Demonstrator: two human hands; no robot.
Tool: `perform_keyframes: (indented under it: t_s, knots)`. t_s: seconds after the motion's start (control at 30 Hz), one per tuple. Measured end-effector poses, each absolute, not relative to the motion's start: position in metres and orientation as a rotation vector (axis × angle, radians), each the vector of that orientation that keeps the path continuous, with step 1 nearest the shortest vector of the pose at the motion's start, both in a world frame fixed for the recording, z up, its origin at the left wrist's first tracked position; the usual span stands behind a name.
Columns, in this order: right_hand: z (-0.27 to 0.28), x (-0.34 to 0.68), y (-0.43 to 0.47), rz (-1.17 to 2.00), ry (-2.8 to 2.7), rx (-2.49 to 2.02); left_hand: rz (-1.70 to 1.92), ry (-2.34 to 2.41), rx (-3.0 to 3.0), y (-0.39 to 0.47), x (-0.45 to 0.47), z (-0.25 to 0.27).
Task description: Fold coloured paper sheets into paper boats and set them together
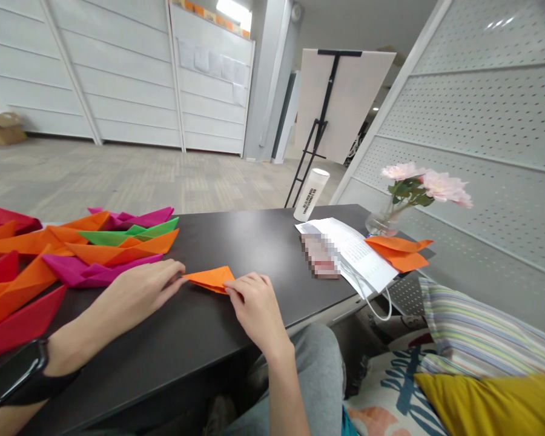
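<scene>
Between my two hands is a small piece of folded orange paper, pointed at its left end and with a raised peak toward the right. My left hand, with a dark watch on its wrist, pinches the pointed left tip. The right end is gripped between the thumb and fingers of my right hand. Just beyond my left forearm lie folded paper boats: a magenta one, an orange one and a green one, among several others in red and orange.
On the dark table stand a white bottle and a glass vase of pink flowers. White papers, a blurred pinkish item and folded orange paper lie to the right. Cushions are beside my leg.
</scene>
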State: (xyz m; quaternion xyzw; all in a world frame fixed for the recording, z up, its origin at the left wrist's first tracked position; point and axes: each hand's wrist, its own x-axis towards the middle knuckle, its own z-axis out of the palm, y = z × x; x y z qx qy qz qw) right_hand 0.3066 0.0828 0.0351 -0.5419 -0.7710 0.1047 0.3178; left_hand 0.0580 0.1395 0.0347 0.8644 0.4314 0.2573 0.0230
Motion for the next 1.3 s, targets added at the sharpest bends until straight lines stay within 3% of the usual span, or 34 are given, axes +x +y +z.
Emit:
perform_keyframes:
  t_s: [0.13, 0.33, 0.67, 0.93, 1.3]
  knots:
    - [0.031, 0.296, 0.086, 0.328, -1.666, -1.483, 0.868, 1.57, 2.454, 0.128, 0.072, 0.042]
    - [0.03, 0.271, 0.082, 0.558, -1.49, -1.296, 0.822, 1.199, 2.084, 0.121, 0.088, 0.048]
    - [0.034, 0.252, 0.072, 0.604, -1.385, -1.235, 1.387, 1.368, 2.313, 0.124, 0.083, 0.041]
    - [0.034, 0.245, 0.067, 0.637, -1.458, -1.122, 1.041, 1.147, 2.168, 0.111, 0.091, 0.057]
    - [0.031, 0.243, 0.07, 0.608, -1.377, -1.202, 0.947, 1.172, 2.073, 0.113, 0.092, 0.06]
